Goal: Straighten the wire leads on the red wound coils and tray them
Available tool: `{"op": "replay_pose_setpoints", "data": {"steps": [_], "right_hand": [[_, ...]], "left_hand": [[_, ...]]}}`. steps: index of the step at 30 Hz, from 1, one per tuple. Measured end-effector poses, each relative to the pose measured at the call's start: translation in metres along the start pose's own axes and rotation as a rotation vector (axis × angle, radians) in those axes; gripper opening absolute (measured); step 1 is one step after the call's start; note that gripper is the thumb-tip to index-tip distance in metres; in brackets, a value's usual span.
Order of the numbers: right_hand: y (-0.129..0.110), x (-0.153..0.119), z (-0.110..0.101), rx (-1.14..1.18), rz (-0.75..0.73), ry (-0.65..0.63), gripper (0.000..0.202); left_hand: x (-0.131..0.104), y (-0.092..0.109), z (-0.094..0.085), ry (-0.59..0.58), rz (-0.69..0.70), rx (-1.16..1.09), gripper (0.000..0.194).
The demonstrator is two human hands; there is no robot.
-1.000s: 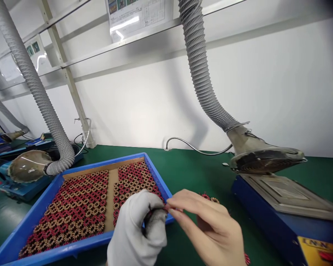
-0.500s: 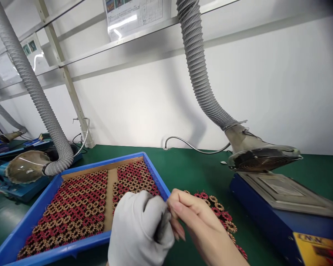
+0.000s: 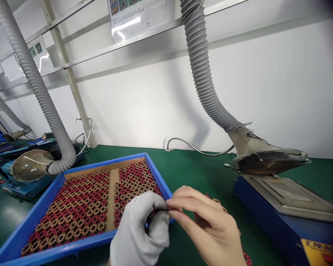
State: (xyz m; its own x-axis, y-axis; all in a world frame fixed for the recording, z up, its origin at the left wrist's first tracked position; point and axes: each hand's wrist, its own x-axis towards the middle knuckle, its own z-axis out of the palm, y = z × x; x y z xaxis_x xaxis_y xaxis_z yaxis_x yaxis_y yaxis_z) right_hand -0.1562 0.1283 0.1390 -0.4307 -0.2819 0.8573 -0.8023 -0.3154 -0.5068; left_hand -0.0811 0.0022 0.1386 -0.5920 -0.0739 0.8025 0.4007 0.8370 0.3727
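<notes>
My left hand (image 3: 143, 231), in a white glove with grey-smudged fingertips, is curled closed in front of the blue tray (image 3: 72, 246). A bit of red shows between its fingers, seemingly a small wire-wound ring coil (image 3: 153, 213). My bare right hand (image 3: 208, 223) meets the gloved fingertips, thumb and forefinger pinched together; what they grip is too small to make out. Rows of red and copper-coloured ring coils (image 3: 80, 207) fill much of the tray. Behind my right hand, more loose coils (image 3: 247, 258) lie on the green tabletop, mostly hidden.
On the right sits a blue machine (image 3: 272, 218) with a flat metal top, under the hood (image 3: 269, 159) of a grey flexible duct (image 3: 204, 70). Another duct (image 3: 36, 81) and blue machine (image 3: 27, 188) stand left. A thin metal conduit (image 3: 194, 147) runs along the wall.
The view has shifted slightly. My right fingers have spread a little and turned, still meeting the left fingertips. The left hand has rotated, showing a bit of red between its fingers.
</notes>
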Motion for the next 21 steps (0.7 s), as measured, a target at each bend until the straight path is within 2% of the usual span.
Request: {"op": "replay_pose_setpoints", "data": {"steps": [2, 5, 6, 7, 8, 9, 11, 12, 13, 14, 15, 18, 19, 21], "right_hand": [[0.000, 0.000, -0.003, -0.037, -0.035, -0.031, 0.023], [-0.002, -0.002, -0.005, -0.209, -0.174, -0.086, 0.020], [-0.003, -0.003, -0.004, -0.259, -0.179, -0.096, 0.018], [-0.003, -0.003, -0.003, -0.272, -0.111, -0.100, 0.017], [-0.003, -0.004, -0.002, -0.213, 0.022, -0.105, 0.018], [-0.003, -0.005, 0.000, -0.073, 0.209, -0.122, 0.022], [-0.002, -0.005, 0.003, 0.347, 0.600, -0.181, 0.032], [-0.001, -0.006, 0.004, 0.528, 0.711, -0.200, 0.035], [0.000, -0.006, 0.004, 0.622, 0.731, -0.200, 0.037], [0.000, -0.006, 0.003, 0.608, 0.678, -0.177, 0.038], [0.001, -0.006, 0.002, 0.498, 0.581, -0.139, 0.035], [0.001, -0.005, -0.001, 0.093, 0.220, -0.080, 0.010], [0.001, -0.005, -0.002, 0.025, 0.140, -0.088, 0.009], [0.001, -0.004, -0.003, -0.032, 0.013, -0.101, 0.021]], "left_hand": [[0.001, 0.001, 0.000, 0.017, 0.021, 0.019, 0.023], [0.006, 0.004, -0.001, -0.059, 0.046, 0.100, 0.017], [0.008, 0.005, -0.001, -0.083, 0.071, 0.166, 0.016], [0.010, 0.006, 0.000, -0.096, 0.104, 0.247, 0.016], [0.010, 0.007, 0.000, -0.094, 0.139, 0.329, 0.017], [0.011, 0.008, 0.000, -0.079, 0.172, 0.392, 0.017], [0.010, 0.008, -0.001, -0.053, 0.199, 0.410, 0.016], [0.009, 0.007, -0.001, -0.053, 0.184, 0.365, 0.015], [0.008, 0.006, -0.002, -0.056, 0.154, 0.298, 0.014], [0.008, 0.005, -0.002, -0.062, 0.116, 0.218, 0.014], [0.007, 0.005, -0.003, -0.068, 0.070, 0.139, 0.014], [0.006, 0.003, -0.004, -0.076, -0.058, -0.037, 0.017], [0.006, 0.003, -0.004, -0.070, -0.080, -0.058, 0.018], [0.006, 0.004, -0.003, -0.046, -0.086, -0.049, 0.018]]}}
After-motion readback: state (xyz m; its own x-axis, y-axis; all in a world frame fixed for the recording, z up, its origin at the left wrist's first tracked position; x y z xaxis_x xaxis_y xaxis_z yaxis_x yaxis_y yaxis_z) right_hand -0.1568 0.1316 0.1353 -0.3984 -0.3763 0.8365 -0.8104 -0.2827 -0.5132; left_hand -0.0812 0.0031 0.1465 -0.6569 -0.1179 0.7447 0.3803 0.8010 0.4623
